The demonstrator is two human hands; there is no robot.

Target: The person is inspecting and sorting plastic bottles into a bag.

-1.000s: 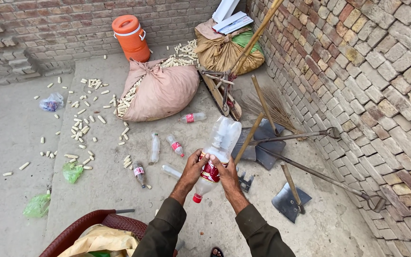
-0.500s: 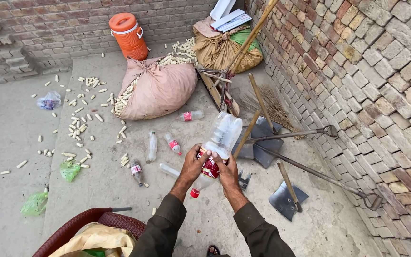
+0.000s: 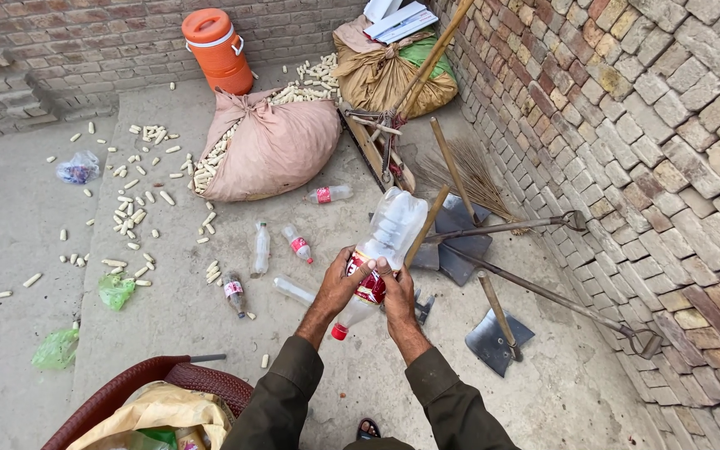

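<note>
Between both hands, left hand [image 3: 339, 283] and right hand [image 3: 395, 298] clasped the plastic bottle [image 3: 381, 246] at its labelled waist; seemingly light, crushable, slick, base toward one o'clock.

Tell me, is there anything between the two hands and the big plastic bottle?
Nothing visible: the left hand and right hand both grip the big plastic bottle directly around its red label, cap end pointing down.

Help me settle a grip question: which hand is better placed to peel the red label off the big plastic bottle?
Probably the right hand: its fingertips lie on the red label, while the left hand wraps the plastic bottle from the side, steadying it.
</note>
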